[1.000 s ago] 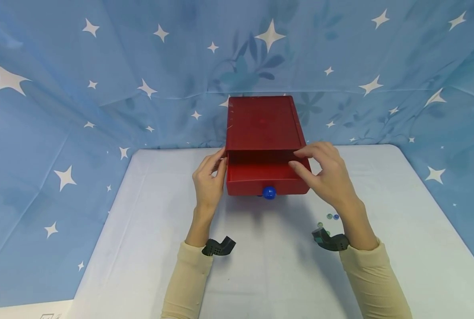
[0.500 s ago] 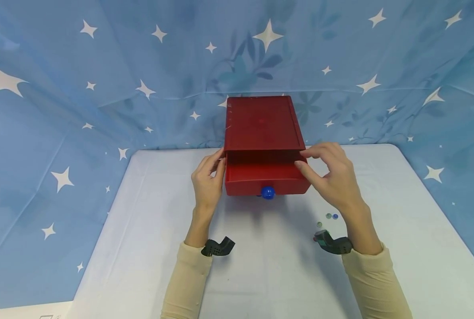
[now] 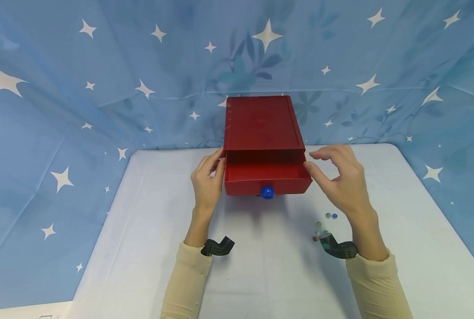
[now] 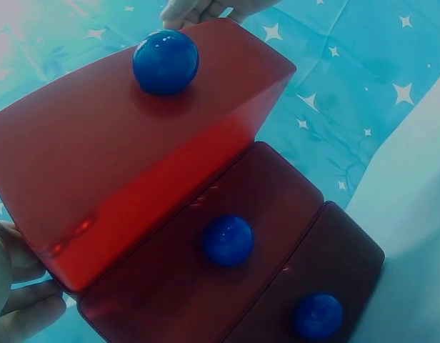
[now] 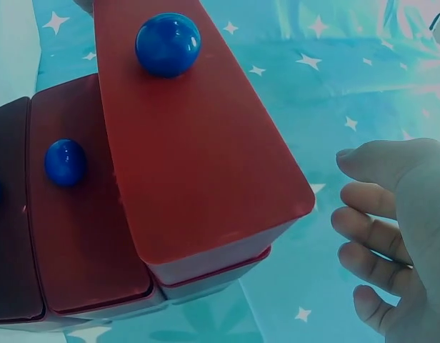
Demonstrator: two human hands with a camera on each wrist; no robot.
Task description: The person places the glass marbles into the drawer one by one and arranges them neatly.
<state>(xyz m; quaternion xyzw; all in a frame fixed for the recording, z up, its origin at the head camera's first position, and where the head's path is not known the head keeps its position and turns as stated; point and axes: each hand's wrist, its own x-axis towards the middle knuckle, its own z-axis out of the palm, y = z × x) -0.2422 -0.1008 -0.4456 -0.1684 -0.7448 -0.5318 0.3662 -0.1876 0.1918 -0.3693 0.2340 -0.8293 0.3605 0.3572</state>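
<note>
I see the red chest (image 3: 264,128) standing at the table's (image 3: 149,248) far edge, its back close to the starred blue cloth (image 3: 61,88). Its top drawer (image 3: 266,177) is pulled out toward me, its front overhanging the two below.

My left hand (image 3: 207,179) rests with straight fingers against the chest's left side, where the drawer comes out; in the left wrist view the fingers (image 4: 20,300) lie beside the drawer's corner. They hold nothing.

My right hand (image 3: 340,179) hovers just off the drawer's right corner, thumb and fingers loosely curved with a narrow gap between them, and it grips nothing. From the right wrist view the fingers (image 5: 370,236) stand clear of the drawer's side, with cloth showing in between.

In front of the chest the table is bare between my forearms. To the right there is room out to the rounded corner.

Count: three drawers, three blue knobs (image 4: 165,61). About five small glass beads (image 3: 328,216) lie near my right wrist; some are too small to count surely.
</note>
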